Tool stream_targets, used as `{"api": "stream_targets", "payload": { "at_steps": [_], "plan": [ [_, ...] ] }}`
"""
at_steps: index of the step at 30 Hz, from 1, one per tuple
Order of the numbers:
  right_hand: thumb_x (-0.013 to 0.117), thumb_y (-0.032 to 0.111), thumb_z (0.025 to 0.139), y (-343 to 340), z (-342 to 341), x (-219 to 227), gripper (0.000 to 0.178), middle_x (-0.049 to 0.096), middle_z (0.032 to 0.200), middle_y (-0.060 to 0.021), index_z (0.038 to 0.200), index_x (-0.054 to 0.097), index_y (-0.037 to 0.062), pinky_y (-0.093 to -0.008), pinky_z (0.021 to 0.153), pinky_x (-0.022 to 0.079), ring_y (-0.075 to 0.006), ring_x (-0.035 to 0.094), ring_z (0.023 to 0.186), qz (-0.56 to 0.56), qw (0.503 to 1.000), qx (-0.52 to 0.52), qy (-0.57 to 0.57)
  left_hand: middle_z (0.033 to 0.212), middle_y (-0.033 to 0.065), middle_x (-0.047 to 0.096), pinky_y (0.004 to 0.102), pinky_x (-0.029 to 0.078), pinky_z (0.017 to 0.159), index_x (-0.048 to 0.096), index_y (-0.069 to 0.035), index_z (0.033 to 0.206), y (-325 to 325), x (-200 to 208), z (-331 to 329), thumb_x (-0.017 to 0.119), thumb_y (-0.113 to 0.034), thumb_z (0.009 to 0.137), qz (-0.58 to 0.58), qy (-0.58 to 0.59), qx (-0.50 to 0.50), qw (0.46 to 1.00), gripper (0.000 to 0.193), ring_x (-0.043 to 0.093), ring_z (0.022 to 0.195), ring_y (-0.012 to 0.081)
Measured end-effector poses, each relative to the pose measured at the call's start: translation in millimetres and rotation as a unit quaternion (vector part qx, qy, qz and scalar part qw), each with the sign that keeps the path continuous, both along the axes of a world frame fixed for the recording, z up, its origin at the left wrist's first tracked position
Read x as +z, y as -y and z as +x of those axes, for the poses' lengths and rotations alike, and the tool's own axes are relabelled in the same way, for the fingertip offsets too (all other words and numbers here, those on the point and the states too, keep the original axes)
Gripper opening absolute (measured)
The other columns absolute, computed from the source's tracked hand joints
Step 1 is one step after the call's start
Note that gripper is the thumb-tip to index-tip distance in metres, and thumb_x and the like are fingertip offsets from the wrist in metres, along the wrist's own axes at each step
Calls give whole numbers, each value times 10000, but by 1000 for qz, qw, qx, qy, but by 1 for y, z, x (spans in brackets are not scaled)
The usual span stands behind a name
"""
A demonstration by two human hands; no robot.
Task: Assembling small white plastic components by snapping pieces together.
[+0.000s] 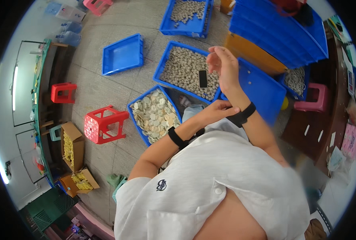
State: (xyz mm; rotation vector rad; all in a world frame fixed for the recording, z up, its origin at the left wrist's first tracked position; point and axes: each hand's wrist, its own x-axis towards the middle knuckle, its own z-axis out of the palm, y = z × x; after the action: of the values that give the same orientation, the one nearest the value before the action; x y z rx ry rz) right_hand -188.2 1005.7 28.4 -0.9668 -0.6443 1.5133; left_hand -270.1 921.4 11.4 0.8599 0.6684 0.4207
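My right hand [226, 66] is raised with loosely bent fingers and nothing in it. My left hand [215, 114] reaches across to the right wrist, its fingers closed on a black wristband [248, 113] there. Another black band [177, 138] circles my left wrist. Beyond the hands, a blue crate [159, 74] is filled with small rounded beige-grey pieces [182, 66]. A flat black phone-like rectangle [203, 79] lies on them. Nearer on the left, a second blue crate [131, 116] holds flat pale discs [156, 114].
A shallow blue tray [123, 55] and red stools [105, 125] are on the floor to the left. Stacked blue crates [278, 32] rise at the far right, near a pink stool [313, 98]. Cardboard boxes [79, 150] with yellow items stand at the left.
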Motion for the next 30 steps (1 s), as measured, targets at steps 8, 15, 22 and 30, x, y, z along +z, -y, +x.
{"api": "stream_targets", "payload": {
  "at_steps": [8, 15, 22, 30],
  "plan": [
    [595, 82, 754, -81, -113, -10, 92, 592, 705, -68, 840, 585, 50, -262, 485, 440, -180, 560, 537, 453, 741, 9, 495, 1112, 138, 543, 316, 377, 895, 477, 24, 1161, -79, -7, -96, 523, -442, 837, 129, -88, -73, 985, 570, 478, 1048, 195],
    [563, 137, 749, -112, -163, -25, 106, 590, 701, -103, 808, 598, 56, -386, 561, 439, -299, 565, 633, 451, 705, 120, 534, 1138, 141, 533, 310, 378, 885, 453, 14, 1195, -103, -2, -153, 529, -406, 843, 95, -59, -14, 994, 553, 473, 1054, 193],
    [599, 131, 754, -148, -149, -18, 124, 618, 744, -99, 849, 612, 51, -284, 548, 464, -220, 592, 614, 360, 726, 203, 550, 1214, 94, 485, 289, 344, 936, 442, -17, 1231, -119, -5, -277, 521, -229, 872, 114, -178, 314, 925, 424, 453, 1112, 181],
    [558, 165, 781, -228, -138, -24, 145, 619, 756, -108, 878, 603, 67, -331, 602, 466, -246, 599, 684, 300, 669, 214, 645, 1170, 118, 523, 313, 373, 884, 434, -9, 1222, -106, -16, -395, 467, -292, 890, 74, -317, 588, 741, 437, 490, 1069, 197]
  ]
}}
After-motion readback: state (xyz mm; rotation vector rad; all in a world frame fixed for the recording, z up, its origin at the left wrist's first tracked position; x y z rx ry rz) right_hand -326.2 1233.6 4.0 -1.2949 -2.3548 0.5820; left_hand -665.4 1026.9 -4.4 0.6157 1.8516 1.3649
